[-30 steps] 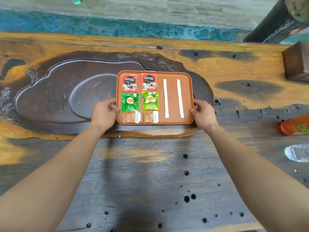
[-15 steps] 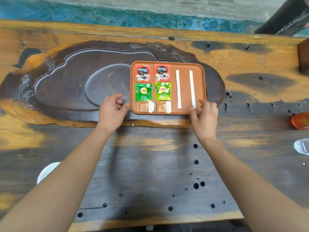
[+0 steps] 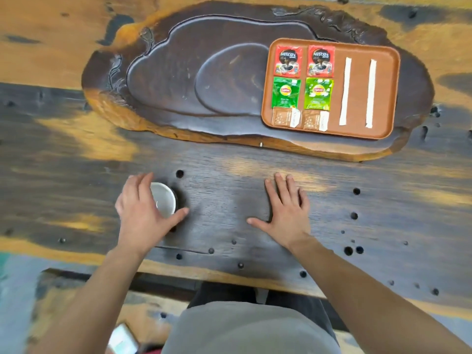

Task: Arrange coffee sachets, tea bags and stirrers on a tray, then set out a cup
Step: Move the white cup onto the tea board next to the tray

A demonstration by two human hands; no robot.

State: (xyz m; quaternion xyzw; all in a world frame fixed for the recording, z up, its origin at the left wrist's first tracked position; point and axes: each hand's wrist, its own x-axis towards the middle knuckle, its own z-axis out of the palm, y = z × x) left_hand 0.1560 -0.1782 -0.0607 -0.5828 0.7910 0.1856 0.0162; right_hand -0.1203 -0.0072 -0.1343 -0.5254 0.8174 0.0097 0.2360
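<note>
White cup (image 3: pixel 164 200): left hand (image 3: pixel 143 210) fingers spread around rim, not yet closed; grip evenly, lift upright.

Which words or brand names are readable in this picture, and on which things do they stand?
"NESCAFE": on both red coffee sachets.
"Lipton": on both green tea bags.
Smaller print on these, and on the two brown sachets, is too blurred to read.

Both hands have left the tray (image 3: pixel 393 72); left hand (image 3: pixel 143 213) now cups a cup (image 3: pixel 164 200).
</note>
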